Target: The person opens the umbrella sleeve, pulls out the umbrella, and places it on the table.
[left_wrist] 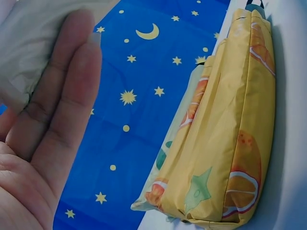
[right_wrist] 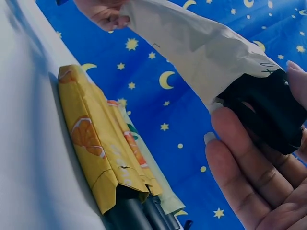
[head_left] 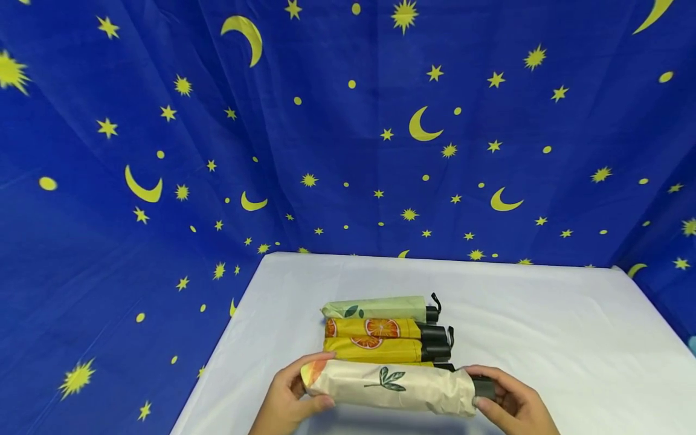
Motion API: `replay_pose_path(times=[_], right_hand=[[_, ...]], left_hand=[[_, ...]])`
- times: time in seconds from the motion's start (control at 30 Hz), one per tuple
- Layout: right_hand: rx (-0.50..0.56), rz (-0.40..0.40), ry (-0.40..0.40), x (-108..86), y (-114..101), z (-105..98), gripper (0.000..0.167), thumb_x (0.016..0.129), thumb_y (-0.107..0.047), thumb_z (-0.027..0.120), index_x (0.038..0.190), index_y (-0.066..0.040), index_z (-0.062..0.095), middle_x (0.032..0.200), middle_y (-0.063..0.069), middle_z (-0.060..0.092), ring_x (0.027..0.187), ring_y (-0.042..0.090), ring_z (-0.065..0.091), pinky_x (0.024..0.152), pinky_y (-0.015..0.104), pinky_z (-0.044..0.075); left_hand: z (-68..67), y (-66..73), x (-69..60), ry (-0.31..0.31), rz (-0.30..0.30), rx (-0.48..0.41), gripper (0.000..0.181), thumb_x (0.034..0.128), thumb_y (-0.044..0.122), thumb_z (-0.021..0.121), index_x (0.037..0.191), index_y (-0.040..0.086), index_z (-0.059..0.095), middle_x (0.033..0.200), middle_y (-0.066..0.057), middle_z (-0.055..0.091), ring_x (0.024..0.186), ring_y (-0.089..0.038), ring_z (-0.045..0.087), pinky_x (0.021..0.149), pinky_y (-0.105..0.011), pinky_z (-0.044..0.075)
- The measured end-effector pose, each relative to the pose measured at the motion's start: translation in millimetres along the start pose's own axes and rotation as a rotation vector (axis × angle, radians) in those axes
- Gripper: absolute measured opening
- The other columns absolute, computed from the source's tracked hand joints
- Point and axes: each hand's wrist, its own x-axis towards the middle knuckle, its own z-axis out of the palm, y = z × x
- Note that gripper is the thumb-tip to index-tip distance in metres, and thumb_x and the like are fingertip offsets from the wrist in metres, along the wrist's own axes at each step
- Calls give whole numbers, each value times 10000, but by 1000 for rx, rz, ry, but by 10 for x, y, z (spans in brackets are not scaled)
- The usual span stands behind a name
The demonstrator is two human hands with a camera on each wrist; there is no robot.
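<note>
A folded cream umbrella [head_left: 391, 386] with a dark leaf print hangs level above the front of the table, held between both hands. My left hand [head_left: 293, 393] grips its sleeve-covered end, thumb in front. At the other end my right hand [head_left: 513, 396] holds the black handle [right_wrist: 268, 108] between thumb and fingers. Behind it lie several folded umbrellas side by side: a pale green one [head_left: 380, 307] farthest back, then yellow umbrellas [head_left: 375, 350] with orange-slice prints, their black handles pointing right. The nearest yellow one is mostly hidden by the cream umbrella in the head view.
A white cloth covers the table [head_left: 549, 338]. Blue curtains [head_left: 348, 139] with yellow moons and stars hang behind the table and along its sides.
</note>
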Motion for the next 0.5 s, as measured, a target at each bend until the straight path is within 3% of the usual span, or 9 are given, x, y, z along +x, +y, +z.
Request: replay_pose_path(times=[0.13, 0.33, 0.5], right_hand=[[-15, 14, 44, -22, -11, 16, 298, 958, 95, 621, 1248, 34, 655, 1040, -98, 728, 491, 135, 447, 422, 339, 453], [36, -37, 58, -29, 31, 33, 292, 955, 145, 578, 1235, 93, 642, 1129, -81, 728, 699, 143, 655, 491, 377, 522], [29, -85, 63, -40, 69, 57, 314, 938, 170, 572, 1229, 78, 649, 1102, -61, 734, 578, 135, 553, 419, 355, 460]], left_hand=[[4, 9, -7, -6, -14, -7, 501, 923, 36, 758, 1396, 0, 595, 1276, -230, 616, 1027, -258, 695, 833, -369, 608], [20, 9, -26, -5, -3, 9, 459, 926, 27, 750, 1360, -26, 609, 1244, -193, 644, 999, -235, 700, 822, -363, 610], [2, 3, -69, -13, 33, 8, 434, 935, -6, 723, 1353, -34, 611, 1250, -142, 668, 999, -223, 697, 827, -373, 610]])
